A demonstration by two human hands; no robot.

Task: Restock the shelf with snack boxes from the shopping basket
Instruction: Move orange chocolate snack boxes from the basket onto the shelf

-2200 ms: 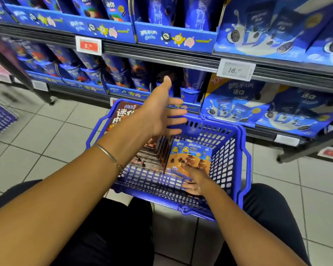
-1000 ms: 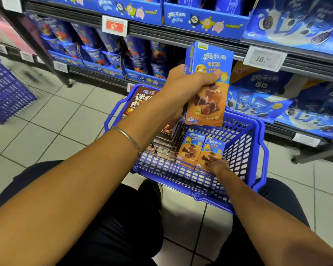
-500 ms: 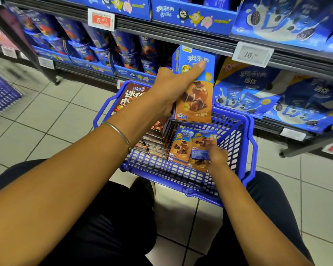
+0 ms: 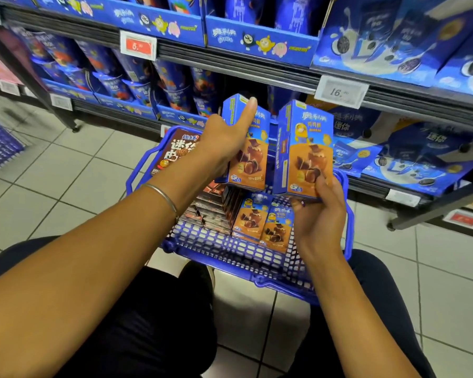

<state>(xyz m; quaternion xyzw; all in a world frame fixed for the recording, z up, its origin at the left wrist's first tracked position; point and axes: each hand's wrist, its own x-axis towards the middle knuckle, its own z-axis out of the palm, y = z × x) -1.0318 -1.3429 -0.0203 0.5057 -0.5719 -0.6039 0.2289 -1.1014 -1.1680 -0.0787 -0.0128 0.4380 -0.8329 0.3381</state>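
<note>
Two snack boxes are out of the basket, and neither is resting on the shelf (image 4: 366,186) yet. Your left hand (image 4: 230,143) is gripping one blue-and-orange box (image 4: 250,162) by its side, with the fingers wrapped round it and one digit lying straight up the front face. Your right hand (image 4: 320,214) is holding the matching second box (image 4: 306,151) at its bottom end, thumb pressing the front and fingers curled behind. You are holding both boxes upright, side by side, above the shopping basket (image 4: 230,257) and in front of the shelf, touching neither.

Two more boxes of the same kind (image 4: 262,222) are lying in the basket's right part. A row of brown packs (image 4: 210,208) and one large brown box (image 4: 175,151) are sitting to their left.

Judgement: you are restocking with most of the load not yet shelved. A dark gap is showing behind the raised boxes, but I cannot tell whether it is their slot.
</note>
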